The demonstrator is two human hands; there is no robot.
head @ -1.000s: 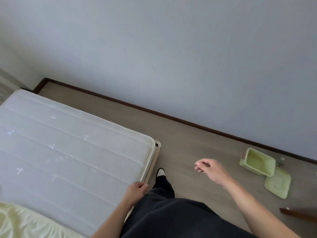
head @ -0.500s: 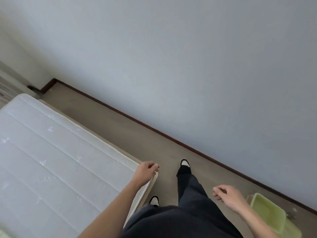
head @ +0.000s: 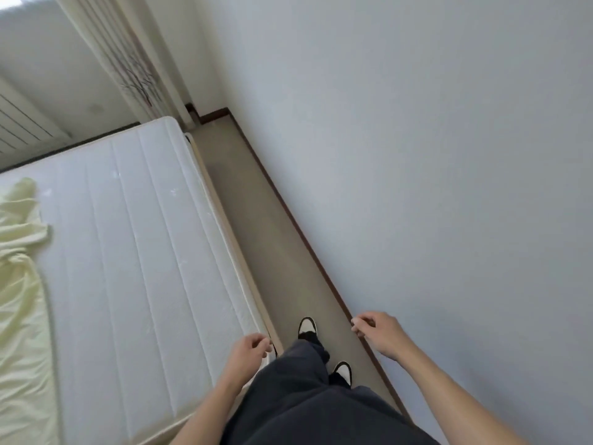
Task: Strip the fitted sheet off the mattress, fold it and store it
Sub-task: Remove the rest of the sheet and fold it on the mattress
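Dark grey trousers (head: 308, 399) fill the near edge of your view. Your left hand (head: 245, 353) hangs loosely curled, holding nothing, over the white quilted mattress (head: 134, 252) corner. Your right hand (head: 378, 332) hangs likewise beside the pale grey wall (head: 433, 155). Farther left, the pale yellow fitted sheet (head: 19, 284) lies bunched on the mattress.

Pale yellow fitted sheet (head: 19, 300) lies bunched on the bare white mattress (head: 134, 252).
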